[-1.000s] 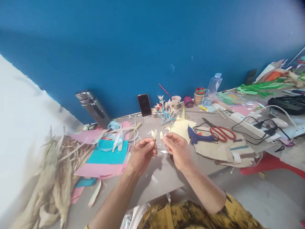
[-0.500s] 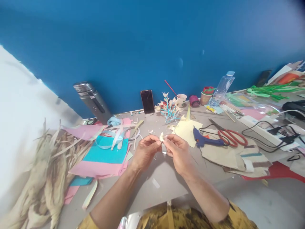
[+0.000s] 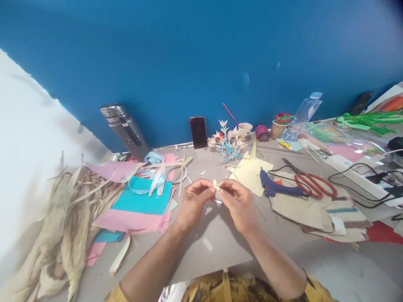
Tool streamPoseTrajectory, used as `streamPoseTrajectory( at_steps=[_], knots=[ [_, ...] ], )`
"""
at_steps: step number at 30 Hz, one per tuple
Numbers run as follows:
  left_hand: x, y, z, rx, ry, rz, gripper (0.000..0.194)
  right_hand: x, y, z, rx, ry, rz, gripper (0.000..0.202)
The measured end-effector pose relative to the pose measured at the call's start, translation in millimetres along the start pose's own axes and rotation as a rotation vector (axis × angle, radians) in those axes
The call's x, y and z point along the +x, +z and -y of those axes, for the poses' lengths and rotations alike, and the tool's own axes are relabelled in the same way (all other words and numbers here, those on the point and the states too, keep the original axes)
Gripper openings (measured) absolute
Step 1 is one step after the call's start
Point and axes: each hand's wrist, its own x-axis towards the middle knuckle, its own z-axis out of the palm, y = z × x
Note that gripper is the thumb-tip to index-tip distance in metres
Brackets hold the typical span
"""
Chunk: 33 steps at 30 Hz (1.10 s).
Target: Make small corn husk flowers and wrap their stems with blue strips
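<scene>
At the middle of the table, my left hand (image 3: 195,202) and my right hand (image 3: 238,203) meet fingertip to fingertip. Between them they pinch a small cream husk flower (image 3: 216,184) with pointed petals; its lower part is hidden by the fingers. Just beyond stands a bunch of similar pale flowers (image 3: 227,142) on blue-wrapped stems. A pale yellow sheet (image 3: 253,174) lies past my right hand, and a ring of tape (image 3: 181,174) rests near my left.
On the right lie a blue glue gun (image 3: 280,187), red-handled scissors (image 3: 315,182) and a power strip (image 3: 362,176). Dried husks (image 3: 59,235), coloured felt sheets (image 3: 141,201) and a flask (image 3: 127,132) occupy the left. A phone (image 3: 198,132) and a clear bottle (image 3: 304,117) stand by the wall.
The small flower has turned between my fingertips, and its petals now show spread apart. My right fingers have shifted slightly around it. The whole view has swung a little to the left.
</scene>
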Motion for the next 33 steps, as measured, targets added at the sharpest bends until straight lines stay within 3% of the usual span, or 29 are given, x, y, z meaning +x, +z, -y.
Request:
streamPoseTrajectory(
  at_steps=[6,12,21,24,27,30,33],
  knots=[
    [1,-4.4,1,-0.243,-0.083,0.136,0.020,-4,1,-3,-0.077,-0.071,0.026,0.013],
    [2,-9.3,-5,-0.421,-0.153,0.242,0.024,-4,-7,-3,-0.344,-0.219,0.009,0.015],
    [2,-10.7,-6,-0.446,-0.206,0.279,0.024,5,-19,6,-0.424,-0.327,0.149,0.019],
    [1,-11.9,-4,-0.465,-0.216,0.272,0.023,9,-16,6,-0.492,-0.477,0.097,0.011],
    [1,-12.5,-5,-0.472,-0.211,0.295,0.023,11,-14,9,-0.521,-0.572,0.010,0.017],
    [0,-12.5,-7,-0.465,-0.186,0.298,0.022,14,-17,18,-0.436,-0.484,-0.031,0.016],
    [1,-12.4,-9,-0.459,-0.162,0.260,0.023,22,-19,28,-0.168,-0.316,-0.047,0.019]
  ],
)
